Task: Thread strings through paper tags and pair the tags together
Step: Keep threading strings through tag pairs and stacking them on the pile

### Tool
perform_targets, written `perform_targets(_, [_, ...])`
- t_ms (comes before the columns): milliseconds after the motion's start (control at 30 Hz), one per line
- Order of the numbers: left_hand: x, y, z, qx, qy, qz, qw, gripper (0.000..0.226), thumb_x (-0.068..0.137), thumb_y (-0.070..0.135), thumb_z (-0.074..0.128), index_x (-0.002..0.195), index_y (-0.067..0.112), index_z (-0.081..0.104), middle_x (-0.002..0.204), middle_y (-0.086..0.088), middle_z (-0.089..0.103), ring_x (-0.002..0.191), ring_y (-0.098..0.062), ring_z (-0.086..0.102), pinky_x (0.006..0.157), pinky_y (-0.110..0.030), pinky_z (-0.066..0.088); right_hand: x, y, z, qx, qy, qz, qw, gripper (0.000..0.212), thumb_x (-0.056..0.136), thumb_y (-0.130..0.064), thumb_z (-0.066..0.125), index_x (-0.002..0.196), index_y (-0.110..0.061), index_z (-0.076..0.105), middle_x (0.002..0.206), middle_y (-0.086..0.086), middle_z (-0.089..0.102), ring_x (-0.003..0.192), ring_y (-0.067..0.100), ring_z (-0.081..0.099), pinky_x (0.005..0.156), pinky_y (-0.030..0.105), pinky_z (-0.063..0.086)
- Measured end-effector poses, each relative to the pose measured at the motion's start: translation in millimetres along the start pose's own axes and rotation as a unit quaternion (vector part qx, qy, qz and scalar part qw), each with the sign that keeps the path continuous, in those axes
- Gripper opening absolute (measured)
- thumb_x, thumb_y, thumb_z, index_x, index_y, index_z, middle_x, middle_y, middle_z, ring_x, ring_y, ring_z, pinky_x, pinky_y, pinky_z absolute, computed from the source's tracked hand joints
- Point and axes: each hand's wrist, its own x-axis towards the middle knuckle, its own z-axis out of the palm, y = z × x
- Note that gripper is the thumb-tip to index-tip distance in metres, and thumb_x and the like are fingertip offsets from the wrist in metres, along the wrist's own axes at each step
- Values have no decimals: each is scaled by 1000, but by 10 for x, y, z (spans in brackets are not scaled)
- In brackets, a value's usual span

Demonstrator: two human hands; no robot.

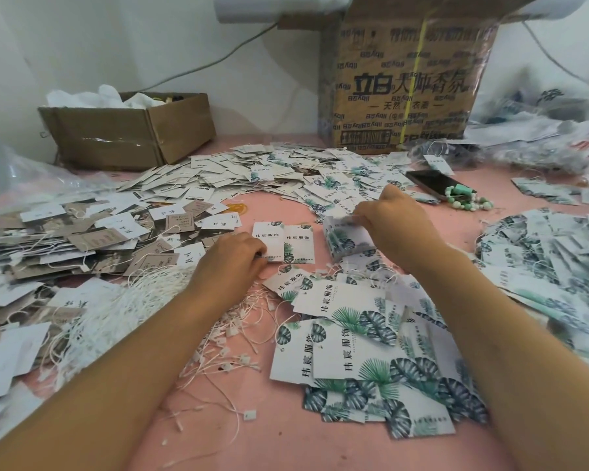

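Note:
Two white leaf-print tags [288, 241] lie side by side on the pink table [279, 436]. My left hand [230, 258] pinches the lower left corner of the left one. My right hand [393, 226] grips a small stack of leaf tags [346, 241] just right of them. A heap of larger leaf tags [371, 341] lies between my forearms. Loose white strings [225, 338] with plastic locks are scattered beside my left forearm, and a thick bundle of strings [126, 300] lies further left.
Brown and white tags [92, 239] pile up at the left, more white tags [252, 171] across the back, leaf tags [551, 253] at the right. A phone [434, 183] and green beads [470, 202] sit behind my right hand. Two cardboard boxes [130, 130] [402, 86] stand at the back.

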Motion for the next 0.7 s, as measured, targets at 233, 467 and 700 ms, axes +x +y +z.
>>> perform_targets(233, [-30, 42, -11, -50, 22, 14, 998, 33, 97, 28, 46, 128, 17, 51, 110, 0, 63, 105, -21, 46, 85, -34, 36, -22, -76, -4, -21, 119, 17, 992, 30, 97, -19, 40, 100, -5, 66, 80, 4, 67, 84, 15, 32, 67, 23, 27])
perform_targets(467, [-93, 118, -116, -329, -12, 5, 944, 35, 98, 31, 41, 131, 42, 37, 102, 7, 65, 89, 8, 60, 68, -5, 41, -43, -341, -108, 37, 125, -49, 990, 17, 88, -11, 58, 91, 0, 70, 71, 8, 57, 83, 20, 40, 68, 28, 35])
perform_targets(700, [-55, 95, -176, -572, -6, -100, 814, 30, 84, 48, 46, 108, 41, 63, 96, 4, 72, 99, -12, 64, 76, -21, 47, -91, -765, -151, 82, 161, -217, 959, 12, 66, -8, 77, 63, -1, 68, 49, 2, 60, 64, 22, 48, 53, 31, 45])
